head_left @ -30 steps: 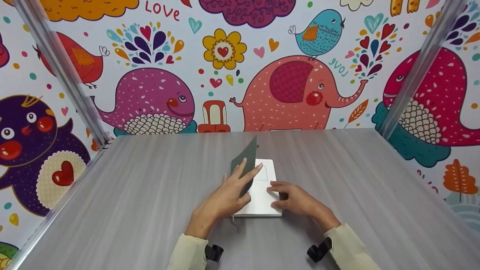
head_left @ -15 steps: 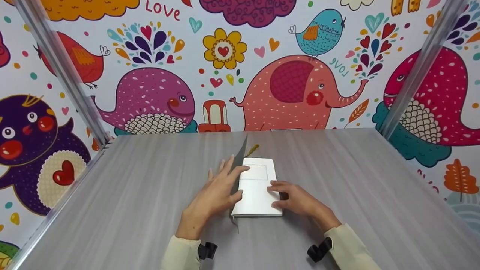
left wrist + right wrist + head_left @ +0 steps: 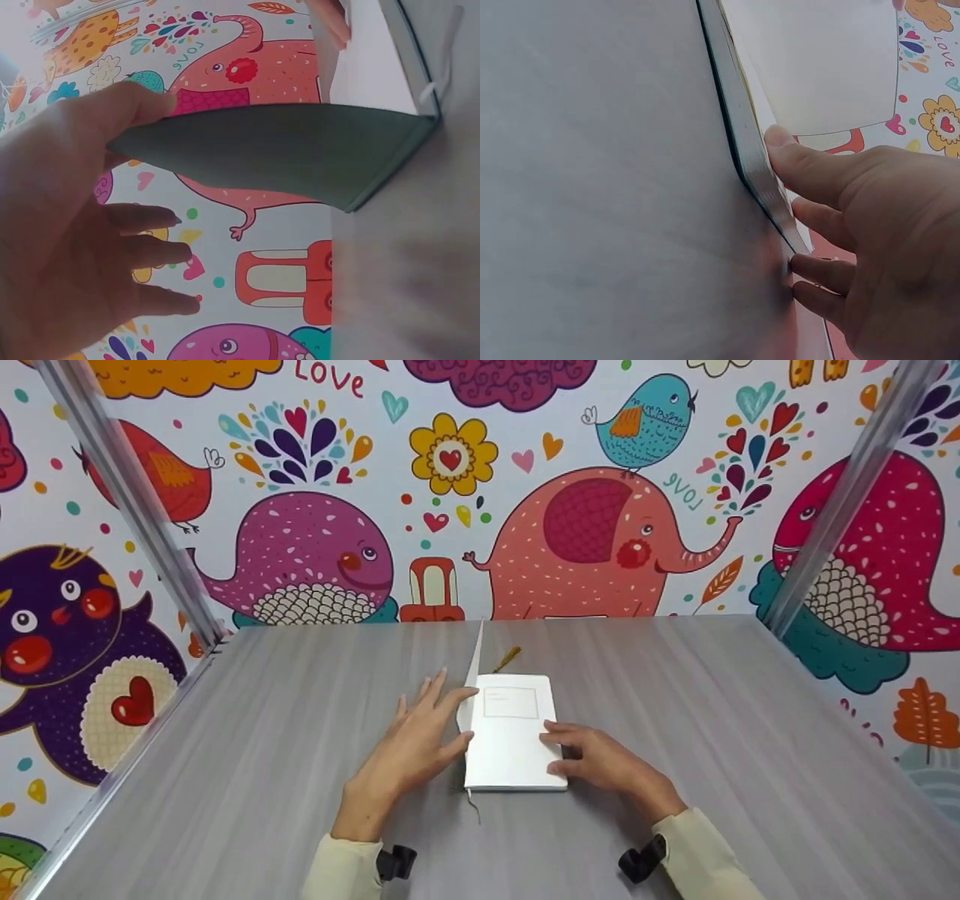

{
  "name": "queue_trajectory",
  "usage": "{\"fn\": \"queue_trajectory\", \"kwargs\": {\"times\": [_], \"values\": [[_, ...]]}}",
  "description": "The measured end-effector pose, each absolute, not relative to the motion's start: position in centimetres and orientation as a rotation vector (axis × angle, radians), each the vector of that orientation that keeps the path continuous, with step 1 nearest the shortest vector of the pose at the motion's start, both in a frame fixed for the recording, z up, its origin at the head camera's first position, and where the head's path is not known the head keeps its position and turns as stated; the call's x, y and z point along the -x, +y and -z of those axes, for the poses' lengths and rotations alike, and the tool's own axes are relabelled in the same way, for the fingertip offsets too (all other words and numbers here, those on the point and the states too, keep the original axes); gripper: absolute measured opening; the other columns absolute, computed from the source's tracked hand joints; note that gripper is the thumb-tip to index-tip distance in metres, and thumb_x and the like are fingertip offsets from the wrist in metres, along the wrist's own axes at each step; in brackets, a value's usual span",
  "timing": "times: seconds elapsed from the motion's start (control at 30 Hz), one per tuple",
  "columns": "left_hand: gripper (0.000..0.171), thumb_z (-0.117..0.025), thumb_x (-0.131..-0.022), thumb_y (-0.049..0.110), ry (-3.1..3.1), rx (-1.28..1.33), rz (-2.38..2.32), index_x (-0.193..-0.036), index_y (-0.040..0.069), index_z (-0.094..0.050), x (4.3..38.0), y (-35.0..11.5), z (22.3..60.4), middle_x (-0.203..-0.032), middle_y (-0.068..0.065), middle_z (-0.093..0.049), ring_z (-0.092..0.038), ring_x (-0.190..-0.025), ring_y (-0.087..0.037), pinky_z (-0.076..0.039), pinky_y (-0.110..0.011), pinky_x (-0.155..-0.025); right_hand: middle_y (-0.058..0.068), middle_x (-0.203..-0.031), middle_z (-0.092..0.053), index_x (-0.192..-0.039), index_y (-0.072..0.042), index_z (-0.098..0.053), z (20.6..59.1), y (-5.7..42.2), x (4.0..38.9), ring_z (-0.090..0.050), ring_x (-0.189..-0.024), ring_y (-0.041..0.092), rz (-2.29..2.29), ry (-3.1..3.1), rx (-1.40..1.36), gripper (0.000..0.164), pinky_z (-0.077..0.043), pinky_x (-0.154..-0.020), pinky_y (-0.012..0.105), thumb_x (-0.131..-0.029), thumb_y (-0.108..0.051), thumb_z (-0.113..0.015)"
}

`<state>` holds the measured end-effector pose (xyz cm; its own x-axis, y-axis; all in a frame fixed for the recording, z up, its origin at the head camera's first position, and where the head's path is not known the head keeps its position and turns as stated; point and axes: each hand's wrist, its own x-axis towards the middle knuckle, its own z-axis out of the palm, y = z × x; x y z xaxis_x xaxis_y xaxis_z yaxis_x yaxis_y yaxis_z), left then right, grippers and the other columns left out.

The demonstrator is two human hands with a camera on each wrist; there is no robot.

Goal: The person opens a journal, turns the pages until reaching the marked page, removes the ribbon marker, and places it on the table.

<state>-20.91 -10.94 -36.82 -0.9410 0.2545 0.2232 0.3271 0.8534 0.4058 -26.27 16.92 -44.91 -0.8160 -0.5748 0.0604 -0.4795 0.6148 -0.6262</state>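
Observation:
A small notebook with a dark green cover lies on the table, its first white page facing up with a printed box. Its front cover stands nearly upright at the left edge. My left hand holds that cover, thumb and index finger at its free edge; in the left wrist view the other fingers extend below it, and part of the index finger is hidden behind it. My right hand grips the notebook's right edge, thumb at the page edge and fingers along the side.
A gold tassel lies beyond the notebook's top edge, and a thin ribbon hangs out at its bottom. The grey wood-grain table ends at a wall printed with cartoon animals. Metal posts stand at both sides.
The left hand has moved left, swinging the front cover open toward the left, so more of the white page and the tassel show. The right hand has stayed at the notebook's right edge.

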Motion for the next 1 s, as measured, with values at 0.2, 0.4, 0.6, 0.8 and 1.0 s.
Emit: {"fn": "queue_trajectory", "kwargs": {"times": [0.2, 0.4, 0.6, 0.8, 1.0], "values": [[0.053, -0.063, -0.085, 0.035, -2.839, 0.417, 0.63, -0.134, 0.028, -0.043, 20.9, -11.4, 37.1, -0.15, -0.011, -0.028, -0.024, -0.14, -0.031, -0.017, -0.061, -0.108, 0.012, -0.141, -0.043, -0.13, -0.006, -0.052, 44.9, 17.1, 26.4, -0.037, -0.132, 0.035, 0.938, 2.711, 0.922, 0.053, -0.032, -0.103, 0.052, -0.083, -0.028, -0.065], [0.054, -0.062, -0.086, 0.033, -2.834, 0.387, 0.586, -0.136, 0.024, -0.042, 20.7, -12.1, 37.3, -0.15, -0.013, -0.028, -0.025, -0.139, -0.033, -0.017, -0.062, -0.107, 0.013, -0.141, -0.043, -0.13, -0.006, -0.052, 44.8, 17.1, 26.4, -0.036, -0.132, 0.036, 0.926, 2.716, 0.921, 0.053, -0.031, -0.103, 0.054, -0.083, -0.029, -0.065], [0.058, -0.063, -0.085, 0.031, -2.793, 0.398, 0.491, -0.137, 0.017, -0.042, 20.5, -12.8, 37.5, -0.149, -0.018, -0.028, -0.024, -0.138, -0.037, -0.017, -0.063, -0.107, 0.012, -0.142, -0.043, -0.13, -0.006, -0.051, 44.9, 17.1, 26.4, -0.036, -0.132, 0.036, 0.935, 2.709, 0.911, 0.056, -0.031, -0.103, 0.055, -0.082, -0.031, -0.066], [0.059, -0.062, -0.085, 0.031, -2.772, 0.376, 0.374, -0.137, 0.011, -0.043, 20.3, -13.3, 37.9, -0.148, -0.02, -0.028, -0.021, -0.139, -0.039, -0.014, -0.066, -0.106, 0.01, -0.142, -0.042, -0.13, -0.007, -0.051, 44.9, 17.2, 26.3, -0.035, -0.132, 0.037, 0.941, 2.707, 0.887, 0.058, -0.03, -0.104, 0.055, -0.081, -0.033, -0.066], [0.058, -0.064, -0.083, 0.029, -2.697, 0.351, 0.231, -0.133, 0.005, -0.048, 19.9, -13.6, 38.4, -0.144, -0.024, -0.033, -0.019, -0.137, -0.045, -0.011, -0.071, -0.102, 0.008, -0.143, -0.041, -0.13, -0.009, -0.052, 44.9, 17.0, 26.2, -0.034, -0.133, 0.036, 0.962, 2.698, 0.851, 0.056, -0.03, -0.104, 0.054, -0.081, -0.031, -0.067]]}}
